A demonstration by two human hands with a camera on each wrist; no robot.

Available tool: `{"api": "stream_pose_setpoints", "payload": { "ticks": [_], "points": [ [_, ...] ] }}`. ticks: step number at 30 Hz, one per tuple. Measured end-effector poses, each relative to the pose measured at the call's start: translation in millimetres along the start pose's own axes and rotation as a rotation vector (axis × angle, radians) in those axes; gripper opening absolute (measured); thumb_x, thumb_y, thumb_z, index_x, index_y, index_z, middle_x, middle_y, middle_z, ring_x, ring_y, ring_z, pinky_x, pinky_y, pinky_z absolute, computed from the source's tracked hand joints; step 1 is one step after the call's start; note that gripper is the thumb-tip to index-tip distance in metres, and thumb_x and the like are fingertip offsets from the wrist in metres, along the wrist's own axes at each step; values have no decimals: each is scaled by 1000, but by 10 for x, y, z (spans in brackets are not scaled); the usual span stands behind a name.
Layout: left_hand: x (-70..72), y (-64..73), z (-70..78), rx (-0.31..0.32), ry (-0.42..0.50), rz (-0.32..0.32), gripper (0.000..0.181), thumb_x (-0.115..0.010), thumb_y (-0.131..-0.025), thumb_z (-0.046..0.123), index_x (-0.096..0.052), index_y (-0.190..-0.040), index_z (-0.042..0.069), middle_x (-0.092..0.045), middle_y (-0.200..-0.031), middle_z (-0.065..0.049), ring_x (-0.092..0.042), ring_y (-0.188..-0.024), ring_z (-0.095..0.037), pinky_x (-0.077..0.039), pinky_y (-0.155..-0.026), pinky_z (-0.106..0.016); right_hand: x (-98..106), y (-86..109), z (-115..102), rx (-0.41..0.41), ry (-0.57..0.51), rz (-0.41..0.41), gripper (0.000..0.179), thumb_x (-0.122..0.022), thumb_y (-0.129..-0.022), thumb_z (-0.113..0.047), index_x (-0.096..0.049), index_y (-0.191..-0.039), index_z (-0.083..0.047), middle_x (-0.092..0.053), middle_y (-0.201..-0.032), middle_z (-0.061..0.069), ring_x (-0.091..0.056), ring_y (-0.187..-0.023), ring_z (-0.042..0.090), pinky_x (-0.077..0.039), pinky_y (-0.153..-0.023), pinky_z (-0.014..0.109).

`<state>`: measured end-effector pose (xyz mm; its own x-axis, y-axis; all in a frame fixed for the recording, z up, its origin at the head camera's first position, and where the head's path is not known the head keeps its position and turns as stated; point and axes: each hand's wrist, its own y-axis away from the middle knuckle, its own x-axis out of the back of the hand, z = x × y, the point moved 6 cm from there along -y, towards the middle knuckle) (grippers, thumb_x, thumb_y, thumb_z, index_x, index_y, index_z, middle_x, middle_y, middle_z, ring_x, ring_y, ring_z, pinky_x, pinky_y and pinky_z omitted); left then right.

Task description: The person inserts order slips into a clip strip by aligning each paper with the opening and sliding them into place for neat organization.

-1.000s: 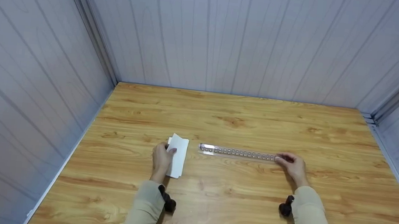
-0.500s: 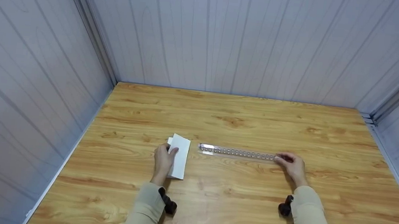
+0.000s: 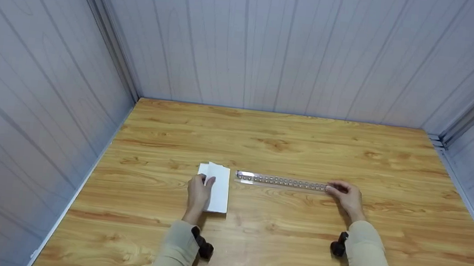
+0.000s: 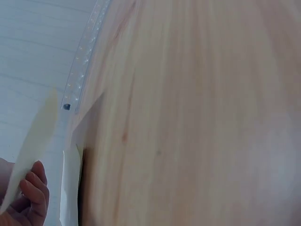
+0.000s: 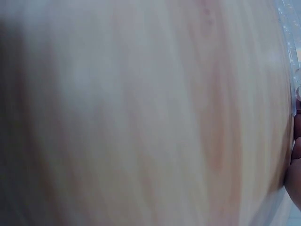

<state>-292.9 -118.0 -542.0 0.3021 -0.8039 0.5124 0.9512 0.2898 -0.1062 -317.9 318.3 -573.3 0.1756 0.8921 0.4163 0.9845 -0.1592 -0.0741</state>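
My left hand point(image 3: 198, 193) pinches the left part of a folded white paper point(image 3: 219, 193), thumb on top. In the left wrist view a raised paper flap point(image 4: 36, 134) stands between thumb and fingers, and another white layer point(image 4: 70, 186) lies lower, beside the fingers. To the right, a long, narrow clear plastic case point(image 3: 280, 181) with a row of small shiny round pieces lies crosswise on the table. My right hand point(image 3: 349, 200) pinches its right end, covering that end. The right wrist view catches only the case's edge point(image 5: 288, 42) and some fingers.
The wood-grain table point(image 3: 275, 143) meets a pale panelled wall point(image 3: 268, 44) at the back, with further panels at left and right. A dark wrist device point(image 3: 205, 250) sits on the left sleeve, another point(image 3: 338, 248) on the right sleeve.
My left hand has moved slightly right with the paper, whose right edge now lies closer to the case. The paper shows wider than before. The right hand and case stay in place.
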Motion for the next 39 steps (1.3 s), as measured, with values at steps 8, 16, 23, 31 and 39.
{"api": "stream_pose_setpoints", "payload": {
  "ticks": [8, 16, 23, 31, 39],
  "points": [
    [-70, 45, 8, 24, -1, -25, 17, -61, -83, 9, -61, -74, -5, -56, -65, -8, -50, -60, -19, -42, -58, -33, 2, 5, 8, 3, -1, 0, 31, -70, -75, -14, -64, -99, 5, -63, -96, 16, -52, -75, -4, -41, -69, 13],
    [-118, 102, 5, 60, 32, -44, 18, -62, -82, 10, -61, -72, -5, -46, -57, -3, -42, -54, -15, -36, -51, -28, -1, 19, 34, -22, -14, -14, 37, -70, -74, -19, -62, -101, 6, -62, -97, 16, -53, -76, -4, -42, -69, 13],
    [-129, 146, -7, 98, 39, -62, 20, -61, -83, 10, -60, -69, -5, -44, -55, 0, -40, -49, -12, -33, -46, -25, 3, 13, 23, -24, -14, -4, 33, -70, -74, -14, -63, -98, 6, -64, -93, 11, -53, -74, -3, -42, -68, 13],
    [-139, 196, -33, 112, 51, -68, 22, -61, -83, 10, -58, -66, -4, -37, -51, 1, -35, -45, -12, -27, -42, -24, -10, 13, 26, -76, -69, -22, 34, -70, -75, -13, -62, -101, 7, -63, -83, -5, -53, -73, -1, -44, -65, 15],
    [-211, 245, -15, 133, 29, -84, 26, -62, -82, 12, -60, -92, -13, -54, -72, -12, -49, -64, -19, -42, -57, -32, 9, -1, 24, -69, -37, -2, 34, -71, -74, -13, -63, -100, 7, -65, -86, 0, -53, -72, -3, -44, -64, 13]
  ]
}}
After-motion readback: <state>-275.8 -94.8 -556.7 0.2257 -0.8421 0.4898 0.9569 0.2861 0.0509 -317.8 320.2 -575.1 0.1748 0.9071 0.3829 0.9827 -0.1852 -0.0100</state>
